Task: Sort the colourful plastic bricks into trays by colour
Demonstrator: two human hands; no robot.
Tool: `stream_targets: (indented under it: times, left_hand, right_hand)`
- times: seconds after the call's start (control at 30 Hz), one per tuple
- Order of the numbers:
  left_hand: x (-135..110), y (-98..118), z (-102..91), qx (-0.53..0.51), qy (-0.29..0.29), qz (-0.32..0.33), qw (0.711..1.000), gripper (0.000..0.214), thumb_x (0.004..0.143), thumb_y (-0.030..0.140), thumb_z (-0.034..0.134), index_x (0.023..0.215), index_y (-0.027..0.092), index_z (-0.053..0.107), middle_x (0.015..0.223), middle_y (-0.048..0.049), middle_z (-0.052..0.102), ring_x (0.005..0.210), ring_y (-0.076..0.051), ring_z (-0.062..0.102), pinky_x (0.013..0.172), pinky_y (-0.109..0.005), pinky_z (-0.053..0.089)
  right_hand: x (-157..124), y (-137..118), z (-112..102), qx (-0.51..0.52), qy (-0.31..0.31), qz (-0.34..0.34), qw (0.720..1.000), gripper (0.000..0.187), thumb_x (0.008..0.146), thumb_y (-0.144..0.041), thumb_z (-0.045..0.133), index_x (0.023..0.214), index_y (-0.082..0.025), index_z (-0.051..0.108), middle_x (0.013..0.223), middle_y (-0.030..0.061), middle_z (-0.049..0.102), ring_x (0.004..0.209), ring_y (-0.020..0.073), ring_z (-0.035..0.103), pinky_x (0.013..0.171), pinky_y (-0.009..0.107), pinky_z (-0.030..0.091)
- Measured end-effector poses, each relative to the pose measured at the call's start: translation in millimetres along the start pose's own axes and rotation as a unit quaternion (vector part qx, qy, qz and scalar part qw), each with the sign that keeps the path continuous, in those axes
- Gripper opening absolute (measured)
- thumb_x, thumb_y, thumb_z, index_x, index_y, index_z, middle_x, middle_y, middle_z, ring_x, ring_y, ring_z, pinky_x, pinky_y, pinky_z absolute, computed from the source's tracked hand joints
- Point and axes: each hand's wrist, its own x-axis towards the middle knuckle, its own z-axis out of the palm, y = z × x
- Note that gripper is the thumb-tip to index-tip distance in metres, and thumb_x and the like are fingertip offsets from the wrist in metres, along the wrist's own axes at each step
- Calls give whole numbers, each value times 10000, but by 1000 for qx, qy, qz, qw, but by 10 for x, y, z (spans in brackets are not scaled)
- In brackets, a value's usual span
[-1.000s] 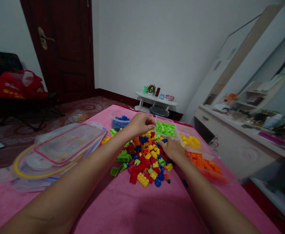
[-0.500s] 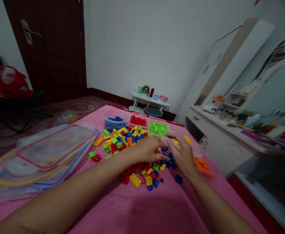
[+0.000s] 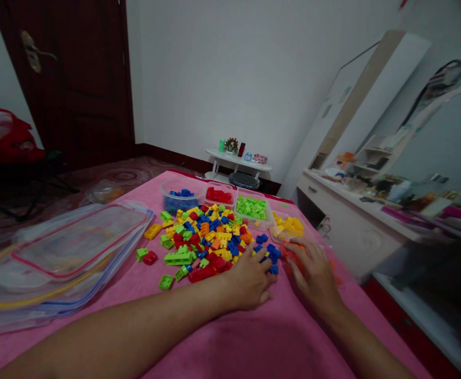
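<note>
A mixed pile of plastic building bricks (image 3: 204,229) in red, yellow, green, blue and orange lies on the pink cloth (image 3: 214,337). My left hand (image 3: 250,279) rests at the pile's near right edge, palm down with fingers spread, beside some blue bricks (image 3: 270,253). My right hand (image 3: 315,271) is over the orange bricks (image 3: 291,252) on the right, fingers stretched and thumb apart; it partly hides them. Behind the pile stand clear containers of blue bricks (image 3: 181,193), red bricks (image 3: 219,196), green bricks (image 3: 251,207) and yellow bricks (image 3: 289,225).
Clear lids and bags, among them a red-rimmed lid (image 3: 82,239), are stacked on the left of the table. A dressing table (image 3: 352,210) stands along the right side. Farther back are a low white shelf (image 3: 238,159) and a dark door (image 3: 72,79).
My left hand has drawn back towards me from the middle of the pile. My right hand has moved nearer and right, from the yellow bricks' container to the orange bricks, uncovering the yellow ones.
</note>
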Motion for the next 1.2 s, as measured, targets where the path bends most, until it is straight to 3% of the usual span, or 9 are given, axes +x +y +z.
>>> stream_targets:
  times: [0.13, 0.37, 0.47, 0.6, 0.8, 0.97, 1.07, 1.2]
  left_hand:
    - [33, -118, -41, 21, -2, -135, 991, 490, 838, 472, 432, 1194, 163, 566, 1329, -140, 456, 1239, -325, 358, 1038, -537, 209]
    - [45, -341, -231, 33, -9, -214, 976, 360, 849, 358, 430, 1077, 149, 615, 1078, -154, 601, 1041, -293, 514, 935, -487, 341]
    - [21, -439, -262, 29, -2, -249, 968, 389, 842, 395, 434, 1077, 139, 607, 1028, -156, 622, 1012, -296, 532, 912, -484, 363]
    - [0, -484, -298, 6, 2, -262, 965, 401, 851, 429, 408, 1075, 166, 613, 1039, -140, 627, 1024, -290, 531, 888, -463, 390]
    - [18, -479, -301, 0, -3, -262, 965, 404, 862, 431, 386, 1090, 187, 614, 1035, -133, 630, 1031, -302, 519, 859, -473, 411]
    - [16, -487, -274, -4, -3, -263, 965, 399, 850, 443, 413, 1074, 189, 624, 1028, -134, 633, 1040, -291, 514, 850, -453, 433]
    - [12, -496, -285, -7, -8, -263, 965, 385, 848, 423, 420, 1063, 186, 634, 1022, -133, 640, 1040, -292, 523, 833, -438, 453]
    - [8, -543, -398, -40, -33, -259, 965, 353, 835, 391, 449, 1063, 213, 651, 1008, -113, 659, 1011, -266, 563, 823, -387, 470]
  right_hand:
    - [-98, -230, 50, 74, 5, -36, 997, 342, 846, -153, 481, 1183, -204, 511, 1252, 117, 499, 1184, 238, 463, 970, 436, 421]
    - [-103, -624, 101, 71, -92, -70, 991, 496, 855, -174, 470, 1343, -170, 378, 1426, 134, 356, 1315, 234, 337, 1032, 425, 396]
    - [-91, -632, 125, 51, -121, -120, 984, 464, 851, -181, 480, 1313, -178, 429, 1404, 127, 400, 1306, 243, 352, 1046, 456, 372]
    - [-135, -447, 145, 14, -102, -134, 986, 415, 854, -192, 493, 1269, -190, 485, 1351, 124, 464, 1266, 258, 400, 1047, 510, 343]
    - [-189, -229, 198, 20, -128, -64, 990, 394, 869, -246, 473, 1260, -197, 489, 1365, 118, 443, 1264, 251, 402, 1032, 464, 377]
    - [-138, -280, 370, 88, -128, 44, 987, 543, 872, -355, 474, 1376, -200, 344, 1446, 118, 334, 1329, 241, 312, 1074, 459, 322]
    - [-63, -345, 550, 146, -115, 146, 972, 598, 871, -415, 454, 1399, -179, 301, 1454, 124, 322, 1344, 239, 284, 1093, 463, 278]
    - [131, -455, 819, 242, -55, 248, 936, 587, 860, -456, 433, 1355, -149, 358, 1412, 143, 375, 1325, 248, 309, 1096, 471, 243]
